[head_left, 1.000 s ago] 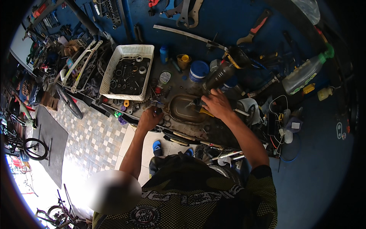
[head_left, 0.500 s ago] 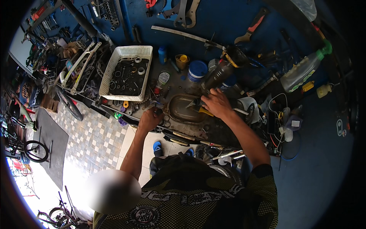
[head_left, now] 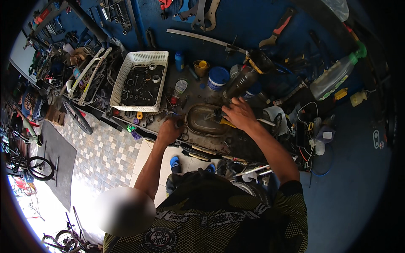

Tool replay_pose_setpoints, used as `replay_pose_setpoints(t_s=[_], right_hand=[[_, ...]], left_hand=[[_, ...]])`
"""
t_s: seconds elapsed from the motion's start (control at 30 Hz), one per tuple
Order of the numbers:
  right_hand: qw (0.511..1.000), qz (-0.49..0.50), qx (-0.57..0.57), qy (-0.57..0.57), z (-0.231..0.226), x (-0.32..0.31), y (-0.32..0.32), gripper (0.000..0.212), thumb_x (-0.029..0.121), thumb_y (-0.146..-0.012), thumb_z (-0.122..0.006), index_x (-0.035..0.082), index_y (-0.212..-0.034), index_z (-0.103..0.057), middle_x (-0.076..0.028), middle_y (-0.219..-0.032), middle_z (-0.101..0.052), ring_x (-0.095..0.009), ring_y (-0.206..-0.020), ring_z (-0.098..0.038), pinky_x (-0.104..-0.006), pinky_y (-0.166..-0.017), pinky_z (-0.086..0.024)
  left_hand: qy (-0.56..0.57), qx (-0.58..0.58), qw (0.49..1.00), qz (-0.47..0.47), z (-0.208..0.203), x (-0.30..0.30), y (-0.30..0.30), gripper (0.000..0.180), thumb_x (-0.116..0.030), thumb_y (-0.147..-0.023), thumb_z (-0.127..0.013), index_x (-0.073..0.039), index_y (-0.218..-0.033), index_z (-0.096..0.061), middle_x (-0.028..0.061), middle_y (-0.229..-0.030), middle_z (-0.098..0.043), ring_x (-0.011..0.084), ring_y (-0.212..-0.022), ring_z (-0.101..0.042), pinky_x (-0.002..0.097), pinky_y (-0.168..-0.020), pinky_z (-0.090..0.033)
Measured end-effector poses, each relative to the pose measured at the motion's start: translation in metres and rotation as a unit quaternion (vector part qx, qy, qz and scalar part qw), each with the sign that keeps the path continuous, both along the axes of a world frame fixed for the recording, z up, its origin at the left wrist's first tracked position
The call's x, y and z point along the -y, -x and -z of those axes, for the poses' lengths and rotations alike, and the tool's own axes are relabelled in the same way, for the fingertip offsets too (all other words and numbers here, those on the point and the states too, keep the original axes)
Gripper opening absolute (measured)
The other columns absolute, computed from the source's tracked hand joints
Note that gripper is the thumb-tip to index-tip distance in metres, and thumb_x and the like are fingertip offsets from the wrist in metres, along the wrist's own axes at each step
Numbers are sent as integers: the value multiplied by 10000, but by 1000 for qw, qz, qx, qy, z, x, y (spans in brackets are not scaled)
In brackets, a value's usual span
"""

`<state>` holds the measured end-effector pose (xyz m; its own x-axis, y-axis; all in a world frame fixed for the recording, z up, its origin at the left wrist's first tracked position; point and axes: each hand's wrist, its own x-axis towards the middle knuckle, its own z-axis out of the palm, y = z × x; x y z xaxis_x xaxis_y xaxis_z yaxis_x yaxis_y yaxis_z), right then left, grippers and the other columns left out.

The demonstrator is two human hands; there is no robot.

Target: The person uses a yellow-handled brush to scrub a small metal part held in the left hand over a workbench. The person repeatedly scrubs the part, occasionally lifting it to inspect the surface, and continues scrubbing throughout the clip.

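My right hand point(head_left: 239, 114) is closed round a brush with a yellow handle point(head_left: 228, 123), over the right end of an oval brown pan point(head_left: 188, 126) on the workbench. The brush's dark head points left over the pan. Just left of the pan, my left hand point(head_left: 169, 130) is closed, its fingertips round a small dark piece that I cannot make out. Small rings and metal parts lie on the bench beside this hand. A dark bottle point(head_left: 241, 84) stands just beyond my right hand.
A white plastic basket point(head_left: 138, 55) of loose metal parts stands at the left. Behind the pan are a blue-and-white tub point(head_left: 218, 79), a yellow-brown cup point(head_left: 201, 67) and a blue bottle point(head_left: 179, 61). Tools hang on the blue wall. A cable tangle point(head_left: 310, 122) sits at the right.
My left hand has shifted slightly right and turned, so the small dark piece shows less. My right hand has barely moved and keeps hold of the brush.
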<state>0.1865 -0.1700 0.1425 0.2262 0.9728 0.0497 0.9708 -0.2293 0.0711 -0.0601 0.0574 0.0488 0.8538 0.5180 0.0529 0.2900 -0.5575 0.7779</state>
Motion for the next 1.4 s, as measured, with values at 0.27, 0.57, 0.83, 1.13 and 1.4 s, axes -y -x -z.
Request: replay_pose_setpoints(t_s=[0.27,0.57,0.83,1.13,1.4], right_hand=[[994,-3,-71,-88,-3,8,-9,348,305,-876,-820,131,-1165,-737,-62,-960,-737,-263,-1145,-584,-461,-1022,-451],[969,47,-96,-225,-29,38,-16,340,297,-831,-878,110,-1085,-752,-66,-933,-743,-266,-1027,-611,-441,-967,-464],[958,87,-111,-250,-37,64,-31,331,292,-807,-894,128,-1065,-766,-75,-932,-741,-295,-1003,-615,-432,-941,-490],[878,219,-94,-416,-19,98,-91,368,356,-787,-909,146,-1063,-788,-88,-925,-746,-298,-880,-641,-427,-793,-535],[875,255,-151,-383,-5,136,-163,390,397,-849,-863,207,-1178,-777,-74,-1075,-744,-331,-1087,-600,-456,-993,-488]], left_hand=[[-3,74,997,33,-43,28,-57,454,-247,-896,-815,-19,-1273,-704,232,-1115,-748,418,-1012,-739,464,-858,-578],[-44,112,981,152,-102,61,-135,417,-213,-906,-825,6,-1243,-713,220,-1080,-759,369,-932,-765,444,-813,-586],[-192,127,930,286,-124,66,-160,630,-99,-858,-823,-140,-1455,-626,184,-1439,-597,371,-1251,-654,451,-987,-582],[-96,105,972,188,-111,80,-149,468,-148,-910,-800,-96,-1357,-670,195,-1385,-611,369,-1105,-709,442,-908,-604],[-55,59,978,191,-78,87,-125,329,-135,-899,-769,-72,-1218,-723,179,-1305,-674,409,-1133,-692,482,-913,-572]])
